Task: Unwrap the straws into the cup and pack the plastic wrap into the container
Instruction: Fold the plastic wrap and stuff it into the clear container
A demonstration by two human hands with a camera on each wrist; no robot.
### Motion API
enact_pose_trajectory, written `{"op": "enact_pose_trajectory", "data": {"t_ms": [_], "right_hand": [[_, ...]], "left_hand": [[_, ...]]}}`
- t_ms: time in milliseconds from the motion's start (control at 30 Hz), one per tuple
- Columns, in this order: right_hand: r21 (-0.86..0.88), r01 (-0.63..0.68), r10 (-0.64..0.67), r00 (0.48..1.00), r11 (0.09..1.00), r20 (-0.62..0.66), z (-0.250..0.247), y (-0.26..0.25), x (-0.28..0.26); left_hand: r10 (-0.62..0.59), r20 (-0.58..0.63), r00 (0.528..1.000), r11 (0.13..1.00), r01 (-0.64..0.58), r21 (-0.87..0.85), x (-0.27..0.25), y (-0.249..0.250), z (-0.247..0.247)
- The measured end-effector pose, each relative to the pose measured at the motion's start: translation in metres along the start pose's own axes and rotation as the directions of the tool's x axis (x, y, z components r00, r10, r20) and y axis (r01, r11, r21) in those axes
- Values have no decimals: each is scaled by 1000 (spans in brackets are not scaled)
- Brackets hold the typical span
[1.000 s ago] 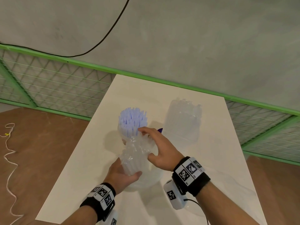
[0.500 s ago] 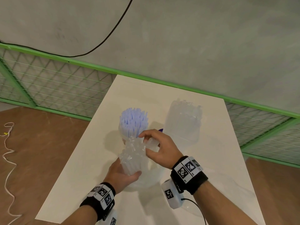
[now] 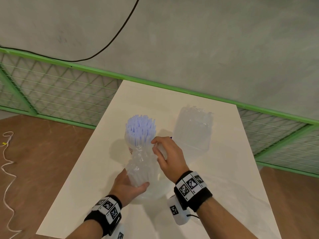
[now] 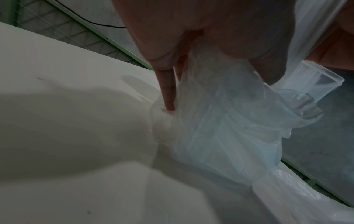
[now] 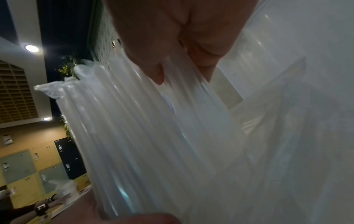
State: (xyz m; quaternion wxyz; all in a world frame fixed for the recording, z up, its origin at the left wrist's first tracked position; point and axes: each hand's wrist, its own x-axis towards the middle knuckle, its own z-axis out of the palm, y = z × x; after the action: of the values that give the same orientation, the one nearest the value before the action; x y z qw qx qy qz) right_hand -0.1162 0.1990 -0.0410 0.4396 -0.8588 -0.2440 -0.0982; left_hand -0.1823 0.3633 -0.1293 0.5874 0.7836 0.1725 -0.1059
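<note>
My left hand (image 3: 131, 185) grips the lower part of an upright bundle of wrapped straws (image 3: 139, 168) above the near middle of the white table (image 3: 224, 169). In the left wrist view its fingers (image 4: 166, 94) curl round the crinkled wrap (image 4: 220, 128). My right hand (image 3: 155, 145) pinches a few wrapped straws at the top of the bundle; the right wrist view shows the fingertips (image 5: 157, 74) closed on the straws (image 5: 172, 106). Just behind stands the cup (image 3: 128, 144) full of bare bluish straws (image 3: 140, 126).
A clear container (image 3: 193, 133) with crumpled wraps inside stands to the right of the cup. A green wire fence (image 3: 60, 94) runs behind the table, with a brown floor and a white cord (image 3: 6, 163) on the left.
The right hand's thumb and fingers have drawn together on the straws at the top of the bundle. The left hand and the bundle have hardly moved.
</note>
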Motion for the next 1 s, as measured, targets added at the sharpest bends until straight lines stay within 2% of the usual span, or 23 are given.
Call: {"op": "enact_pose_trajectory", "data": {"t_ms": [133,233,300,433,633,933,1000], "right_hand": [[-60,30,-31,999,998,-13,2,2,1],[-82,37,-44,996,996,-82,-2,2,3],[-73,20,-26,997,997,-72,-6,2,5],[-92,-33,36,999,995,31,-7,1,10],[-140,-164,158,986,976,-51,-4,5,13],[-154,-192,179,979,969,-94,4,6,12],[-149,-158,145,985,976,-96,3,7,11]], "left_hand": [[-8,-7,1000,1000,8,0,-1,2,-1],[-9,-11,1000,1000,9,-5,-2,3,-1],[-3,-7,1000,1000,3,5,-2,5,0],[3,-11,1000,1000,-3,16,-3,8,0],[12,-9,1000,1000,-12,-27,-3,6,0],[8,6,1000,999,-8,-46,-2,5,0],[18,12,1000,999,-18,-48,-1,5,-1]]}}
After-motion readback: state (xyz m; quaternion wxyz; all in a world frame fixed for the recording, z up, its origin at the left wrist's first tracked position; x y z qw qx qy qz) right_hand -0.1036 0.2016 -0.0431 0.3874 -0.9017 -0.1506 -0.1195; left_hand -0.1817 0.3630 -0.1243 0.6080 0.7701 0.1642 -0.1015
